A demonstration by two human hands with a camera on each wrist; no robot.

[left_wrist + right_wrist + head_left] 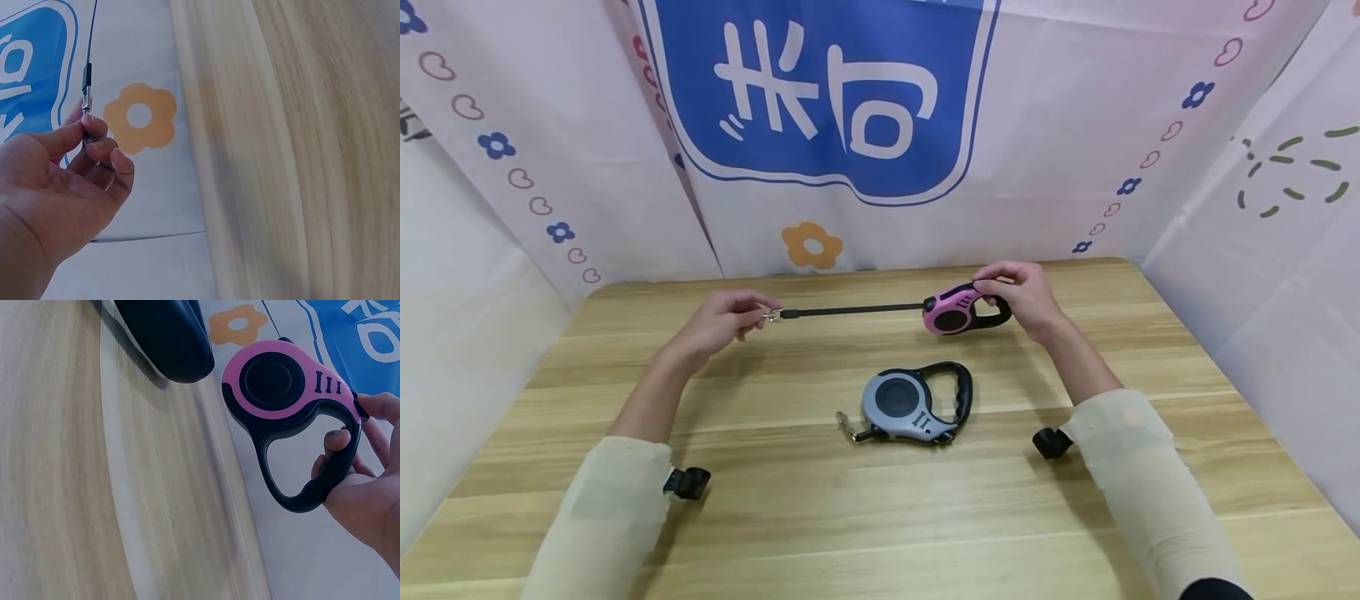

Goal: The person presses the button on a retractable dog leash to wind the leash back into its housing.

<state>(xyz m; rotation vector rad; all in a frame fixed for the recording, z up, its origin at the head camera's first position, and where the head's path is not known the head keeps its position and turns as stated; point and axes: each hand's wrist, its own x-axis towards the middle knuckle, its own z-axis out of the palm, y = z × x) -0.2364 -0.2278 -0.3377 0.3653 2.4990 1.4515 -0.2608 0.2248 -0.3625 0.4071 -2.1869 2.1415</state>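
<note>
A pink and black retractable dog leash [951, 312] is held up over the far part of the table. My right hand [1024, 296] grips its black loop handle; in the right wrist view the fingers [337, 440] curl through the loop and the thumb lies by the button. From the casing a dark cord [857, 310] runs straight to the left. At its end is a metal clip [772, 316], which my left hand [718, 325] pinches between thumb and fingers. A grey and black retractable leash [898, 404] lies nearer, its own clip [845, 425] on the wood.
The wooden table [865, 517] meets a white printed cloth [1030, 167] at the back, with more cloth at both sides. Black wrist cameras [688, 482] sit on both sleeves. A dark rounded shape [169, 337] shows at the top of the right wrist view.
</note>
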